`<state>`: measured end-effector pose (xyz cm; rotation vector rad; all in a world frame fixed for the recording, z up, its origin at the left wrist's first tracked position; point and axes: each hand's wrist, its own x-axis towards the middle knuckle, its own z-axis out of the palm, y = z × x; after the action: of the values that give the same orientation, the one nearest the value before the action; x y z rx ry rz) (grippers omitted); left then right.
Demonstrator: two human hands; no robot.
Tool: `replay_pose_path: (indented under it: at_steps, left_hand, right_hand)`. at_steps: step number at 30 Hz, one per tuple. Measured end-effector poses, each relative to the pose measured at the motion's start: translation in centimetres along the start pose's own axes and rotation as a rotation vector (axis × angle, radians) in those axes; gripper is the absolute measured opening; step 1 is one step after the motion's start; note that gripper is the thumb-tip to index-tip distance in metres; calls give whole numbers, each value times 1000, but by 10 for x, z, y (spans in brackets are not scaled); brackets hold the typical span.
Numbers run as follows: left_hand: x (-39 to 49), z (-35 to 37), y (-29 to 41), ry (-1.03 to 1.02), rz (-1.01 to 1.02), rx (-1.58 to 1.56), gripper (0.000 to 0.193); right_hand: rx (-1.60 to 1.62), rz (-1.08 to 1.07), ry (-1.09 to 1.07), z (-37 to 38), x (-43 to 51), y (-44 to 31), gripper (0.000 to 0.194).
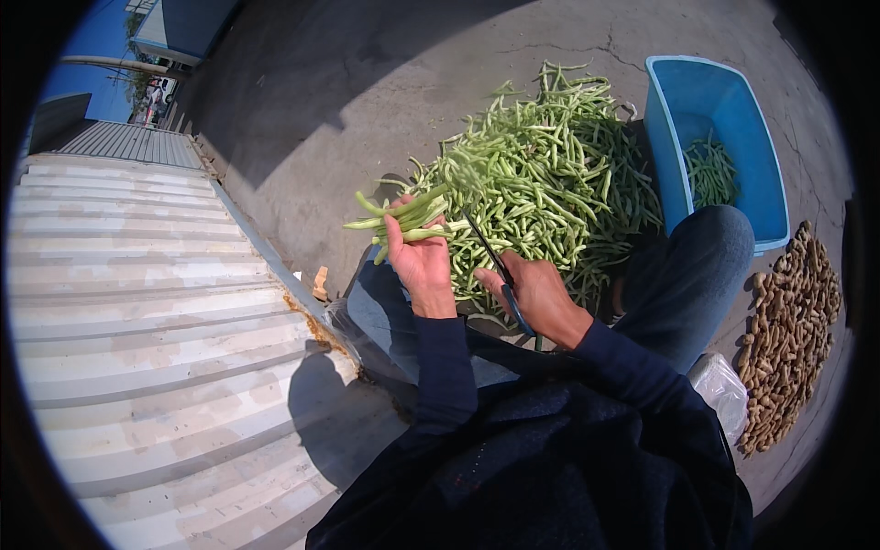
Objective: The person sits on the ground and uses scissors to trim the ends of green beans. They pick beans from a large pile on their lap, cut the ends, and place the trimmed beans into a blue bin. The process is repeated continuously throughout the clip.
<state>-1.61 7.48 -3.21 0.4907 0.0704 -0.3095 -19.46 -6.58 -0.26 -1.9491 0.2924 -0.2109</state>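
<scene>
A bunch of green beans (412, 218) lies across the palm of my left hand (421, 265), with the thumb over it and bean ends sticking out on both sides. My right hand (540, 295) grips a pair of scissors (505, 275) with dark handles. Their dark blades point up and left, close to the right ends of the held beans; whether the blades are parted cannot be made out. Beneath and beyond both hands spreads a large heap of green beans (543, 179) on the concrete, its right side in shade.
To the right of the heap stands a blue plastic tub (749, 151) with some green beans (711, 172) at its bottom. Peanuts in their shells (790, 344) are spread on the ground at far right, near a clear plastic bag (718, 392). A corrugated metal wall (158, 330) runs along my left.
</scene>
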Motion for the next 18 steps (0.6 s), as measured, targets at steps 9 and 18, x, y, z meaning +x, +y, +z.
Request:
replay_pose_path:
  at_steps: [9,18]
  left_hand:
    - [1,-5,7,-182,-87,-259,30]
    - [-9,7,-2,-201,-38,-43,29]
  right_hand:
    - [267,156,-190,-10,-27,-16,55]
    - [312,123,-256,-10,2,-37,63]
